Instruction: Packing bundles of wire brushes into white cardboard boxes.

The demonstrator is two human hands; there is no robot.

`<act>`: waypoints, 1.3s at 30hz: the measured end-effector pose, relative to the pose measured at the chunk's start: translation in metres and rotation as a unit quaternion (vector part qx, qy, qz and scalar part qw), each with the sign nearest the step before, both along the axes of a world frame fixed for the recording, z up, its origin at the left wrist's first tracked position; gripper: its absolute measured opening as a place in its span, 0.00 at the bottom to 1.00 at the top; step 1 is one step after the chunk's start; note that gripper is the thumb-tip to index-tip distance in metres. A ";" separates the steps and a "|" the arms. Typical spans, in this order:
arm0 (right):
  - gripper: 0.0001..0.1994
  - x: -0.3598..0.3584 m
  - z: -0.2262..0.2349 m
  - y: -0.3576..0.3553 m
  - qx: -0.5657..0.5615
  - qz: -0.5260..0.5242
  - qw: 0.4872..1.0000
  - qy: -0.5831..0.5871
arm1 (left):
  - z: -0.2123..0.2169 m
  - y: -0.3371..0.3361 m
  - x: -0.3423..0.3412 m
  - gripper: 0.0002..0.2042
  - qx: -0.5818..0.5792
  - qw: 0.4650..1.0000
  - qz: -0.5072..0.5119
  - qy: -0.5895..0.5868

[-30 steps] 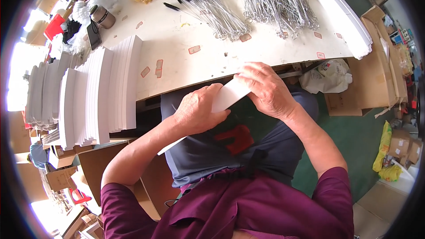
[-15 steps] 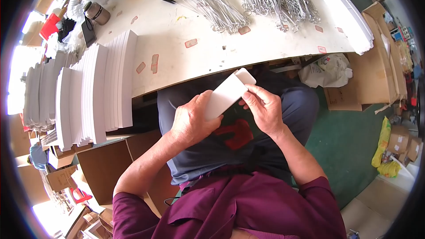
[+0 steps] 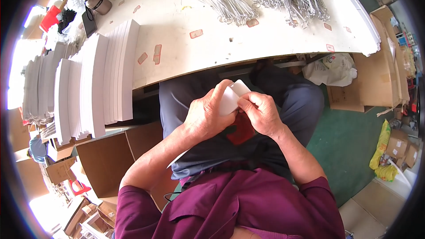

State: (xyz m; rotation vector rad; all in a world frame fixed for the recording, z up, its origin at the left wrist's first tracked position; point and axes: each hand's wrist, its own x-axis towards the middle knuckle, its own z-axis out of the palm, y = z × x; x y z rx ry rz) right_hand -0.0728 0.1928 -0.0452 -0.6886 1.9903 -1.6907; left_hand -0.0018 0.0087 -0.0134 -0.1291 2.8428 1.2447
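Over my lap I hold a long, narrow white cardboard box (image 3: pixel 228 102). My left hand (image 3: pixel 204 114) wraps round its body, covering most of it. The box's lower end shows as a white corner below my left forearm. At the upper end a rounded flap (image 3: pixel 240 87) stands out. My right hand (image 3: pixel 264 114) is closed there, with thumb and forefinger pinching the edge beside the flap. The other right fingers are curled under and partly hidden.
Stacked white cardboard pieces (image 3: pixel 99 84) stand at the table's left edge. Black-bristled wire brushes (image 3: pixel 234 6) and more looped wire handles (image 3: pixel 292 0) lie farther back. A metal bottle (image 3: pixel 98 2) stands far left. Open cartons (image 3: pixel 104 163) flank me, with a white bag (image 3: pixel 332 70) under the table.
The box has come nearer my body and tilted; its lower end now reaches under my left forearm. My left hand has slid up toward the flap end, and my right hand has shifted slightly nearer me.
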 end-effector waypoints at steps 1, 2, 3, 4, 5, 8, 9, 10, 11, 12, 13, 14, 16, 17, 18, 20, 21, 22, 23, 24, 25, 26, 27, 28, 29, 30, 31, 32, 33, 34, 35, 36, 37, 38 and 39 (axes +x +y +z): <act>0.10 0.001 0.001 0.000 0.010 0.008 1.000 0.015 | 0.001 0.000 -0.001 0.34 0.001 1.000 0.000 -0.002; 0.10 0.001 0.001 -0.001 0.011 0.008 1.000 0.013 | 0.002 0.000 -0.003 0.33 0.001 1.000 -0.006 -0.017; 0.10 0.001 0.002 -0.002 0.010 0.007 1.000 0.024 | 0.003 0.000 -0.004 0.31 0.001 0.999 -0.012 -0.032; 0.10 0.001 0.003 -0.002 0.009 0.006 0.999 0.034 | 0.002 0.000 -0.003 0.31 0.001 0.999 -0.011 -0.033; 0.10 0.001 0.004 -0.002 0.009 0.007 0.999 0.033 | -0.001 0.000 -0.002 0.30 -0.009 1.000 -0.011 -0.027; 0.09 0.006 0.004 -0.003 0.043 0.020 0.992 0.119 | 0.000 -0.001 -0.001 0.28 -0.018 1.000 -0.013 -0.014; 0.10 0.010 0.002 -0.007 -0.005 -0.017 0.996 0.086 | 0.000 -0.001 -0.002 0.27 -0.016 1.000 -0.018 -0.005; 0.14 0.013 0.000 -0.009 -0.053 -0.055 0.996 0.053 | -0.001 -0.001 -0.002 0.27 -0.016 1.000 -0.018 -0.006; 0.21 0.015 -0.001 -0.006 -0.054 -0.059 0.997 0.014 | -0.002 0.000 -0.002 0.27 -0.020 1.000 -0.022 0.001; 0.21 0.015 -0.003 -0.005 -0.054 -0.059 0.997 0.013 | -0.002 0.000 -0.001 0.27 -0.025 0.999 -0.025 0.009; 0.21 0.016 -0.005 -0.004 -0.073 -0.065 0.994 -0.051 | -0.003 0.000 -0.001 0.27 -0.025 0.999 -0.024 0.009; 0.21 0.016 -0.006 -0.004 -0.092 -0.072 0.986 -0.115 | -0.004 0.000 -0.001 0.27 -0.015 0.999 -0.031 0.003; 0.19 0.015 -0.002 -0.005 -0.081 -0.053 0.987 -0.132 | -0.005 0.000 0.000 0.26 -0.005 0.999 -0.037 -0.003; 0.17 0.016 0.002 -0.007 -0.040 -0.059 0.997 -0.022 | -0.007 0.002 0.000 0.27 0.001 0.999 -0.032 0.004; 0.16 0.016 0.006 -0.009 0.001 -0.065 0.994 0.088 | -0.008 0.002 0.001 0.28 0.007 1.000 -0.026 0.010; 0.15 0.017 0.009 -0.012 0.005 -0.071 0.991 0.115 | -0.007 0.002 0.002 0.31 0.013 1.000 -0.008 -0.001; 0.14 0.017 0.006 -0.011 0.028 -0.068 0.977 0.201 | -0.007 0.003 0.001 0.35 0.020 1.000 0.008 -0.010; 0.14 0.017 0.003 -0.011 0.051 -0.064 0.955 0.285 | -0.007 0.003 0.001 0.35 0.020 1.000 0.008 -0.010; 0.13 0.018 0.003 -0.012 0.032 -0.080 0.973 0.215 | -0.007 0.003 0.000 0.33 0.007 1.000 0.002 -0.010; 0.13 0.017 0.005 -0.012 0.033 -0.079 0.973 0.214 | -0.008 0.003 0.001 0.32 -0.005 1.000 -0.004 -0.009; 0.13 0.015 0.008 -0.011 0.014 -0.082 0.994 0.068 | -0.009 0.004 0.001 0.32 -0.005 1.000 -0.004 -0.009; 0.13 0.013 0.009 -0.011 -0.005 -0.084 0.993 -0.081 | -0.010 0.006 0.002 0.31 -0.015 1.000 0.000 -0.006; 0.12 0.014 0.006 -0.016 -0.001 -0.095 0.995 -0.027 | -0.010 0.006 0.002 0.30 -0.026 1.000 0.003 -0.003; 0.12 0.016 0.006 -0.019 -0.001 -0.095 0.995 -0.028 | -0.010 0.006 0.002 0.30 -0.026 1.000 0.003 -0.004; 0.10 0.017 0.006 -0.022 -0.010 -0.101 0.994 -0.035 | -0.010 0.006 0.002 0.29 -0.022 1.000 0.004 0.006; 0.09 0.018 0.005 -0.023 -0.019 -0.108 0.993 -0.043 | -0.011 0.006 0.002 0.28 -0.017 1.000 0.004 0.015; 0.07 0.017 0.004 -0.023 -0.029 -0.110 0.992 -0.055 | -0.011 0.007 0.002 0.28 -0.016 1.000 0.004 0.014; 0.07 0.014 0.004 -0.020 -0.028 -0.110 0.992 -0.056 | -0.011 0.009 0.003 0.30 -0.016 1.000 0.006 0.007; 0.07 0.011 0.004 -0.017 -0.019 -0.109 0.990 -0.083 | -0.012 0.011 0.003 0.31 -0.016 1.000 0.009 0.000; 0.07 0.009 0.004 -0.015 -0.009 -0.109 0.988 -0.111 | -0.011 0.011 0.003 0.31 -0.016 1.000 0.010 -0.001; 0.08 0.008 0.001 -0.016 -0.030 -0.110 0.986 -0.120 | -0.010 0.012 0.003 0.27 -0.021 1.000 0.012 0.015; 0.08 0.008 0.000 -0.015 -0.029 -0.111 0.986 -0.120 | -0.010 0.012 0.002 0.23 -0.026 0.999 0.012 0.032; 0.08 0.008 -0.001 -0.014 -0.043 -0.107 0.982 -0.146 | -0.011 0.012 0.003 0.23 -0.025 0.999 0.012 0.031; 0.08 0.007 -0.002 -0.014 -0.058 -0.104 0.978 -0.172 | -0.011 0.012 0.004 0.26 -0.030 0.999 0.016 0.020; 0.08 0.007 -0.002 -0.014 -0.057 -0.104 0.978 -0.172 | -0.012 0.012 0.004 0.29 -0.035 0.999 0.021 0.008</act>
